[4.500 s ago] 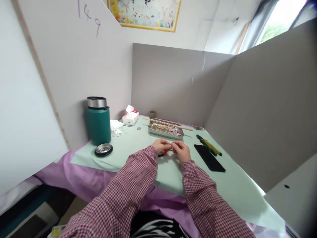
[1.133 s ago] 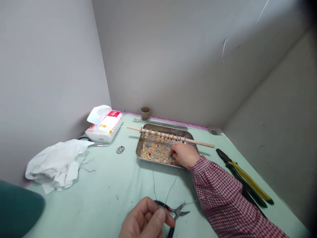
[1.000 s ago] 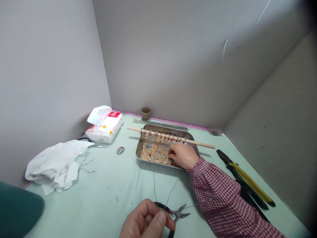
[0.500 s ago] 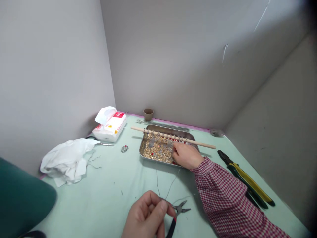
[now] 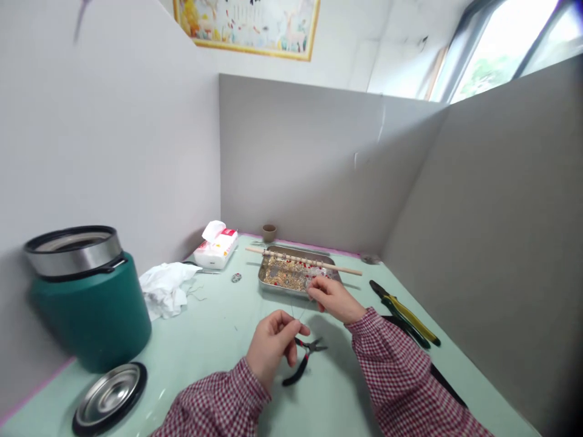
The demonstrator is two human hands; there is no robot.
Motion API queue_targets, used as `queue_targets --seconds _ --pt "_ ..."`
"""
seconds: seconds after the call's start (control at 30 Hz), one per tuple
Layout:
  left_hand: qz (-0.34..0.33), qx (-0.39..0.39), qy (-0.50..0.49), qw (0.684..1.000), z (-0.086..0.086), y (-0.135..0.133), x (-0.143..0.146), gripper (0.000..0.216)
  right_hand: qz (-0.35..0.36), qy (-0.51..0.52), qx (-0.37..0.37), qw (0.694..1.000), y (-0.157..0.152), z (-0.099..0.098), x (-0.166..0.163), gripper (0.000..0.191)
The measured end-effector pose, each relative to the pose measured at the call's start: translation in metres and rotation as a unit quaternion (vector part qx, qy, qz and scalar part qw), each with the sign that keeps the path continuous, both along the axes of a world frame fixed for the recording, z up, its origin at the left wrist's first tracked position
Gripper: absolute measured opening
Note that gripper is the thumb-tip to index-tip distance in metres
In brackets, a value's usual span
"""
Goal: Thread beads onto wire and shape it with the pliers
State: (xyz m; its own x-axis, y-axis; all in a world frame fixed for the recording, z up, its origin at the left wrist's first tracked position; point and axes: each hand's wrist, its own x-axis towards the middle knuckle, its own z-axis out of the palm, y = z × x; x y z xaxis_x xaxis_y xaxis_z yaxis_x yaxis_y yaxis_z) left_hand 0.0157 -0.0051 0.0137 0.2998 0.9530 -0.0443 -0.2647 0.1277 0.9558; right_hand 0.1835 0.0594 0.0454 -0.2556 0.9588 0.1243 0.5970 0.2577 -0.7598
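Observation:
My left hand [image 5: 273, 343] is closed in a pinch on a thin wire [image 5: 296, 315] whose ends rise toward the tray. Right beside it, small black-handled pliers [image 5: 303, 358] lie on the green table cover. My right hand [image 5: 332, 297] hovers at the near edge of the metal tray [image 5: 268, 281] of gold and red beads, fingertips pinched together; what they hold is too small to make out. A wooden dowel [image 5: 346, 269] strung with beaded rings rests across the tray.
A green thermos [image 5: 86, 303] stands at the left with its steel lid [image 5: 109, 397] in front. Crumpled white tissue [image 5: 166, 288], a tissue pack [image 5: 217, 250] and a small cup [image 5: 269, 232] sit further back. Yellow-green pliers [image 5: 405, 312] lie at the right. Grey partitions enclose the table.
My view has pulled back and up, bringing the thermos and its lid into sight. My right hand has lifted from the beads to the tray's near edge, closer to my left hand.

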Motion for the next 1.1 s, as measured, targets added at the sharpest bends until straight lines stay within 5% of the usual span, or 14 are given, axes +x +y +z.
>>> queue_targets --seconds 0.1,0.23,0.43,0.77,1.1 --pt "-0.005 0.007 0.003 1.0 -0.001 -0.005 0.002 0.027 -0.028 0.202 -0.026 0.979 -0.012 -0.01 0.0 0.019" --pt "0.013 0.007 0.01 1.0 -0.005 -0.012 0.006 0.028 -0.036 0.431 -0.06 0.899 -0.025 -0.024 -0.004 0.029" --pt "0.012 -0.008 -0.009 1.0 -0.015 -0.01 0.014 0.033 -0.06 0.607 -0.101 0.786 -0.033 -0.055 -0.019 0.027" --pt "0.036 -0.008 0.03 0.999 -0.03 0.001 0.016 0.027 -0.063 0.665 -0.126 0.733 -0.033 -0.07 -0.022 0.027" --pt "0.032 0.008 0.065 0.997 -0.033 0.004 0.015 0.023 -0.043 0.666 -0.094 0.739 -0.034 -0.072 -0.02 0.024"
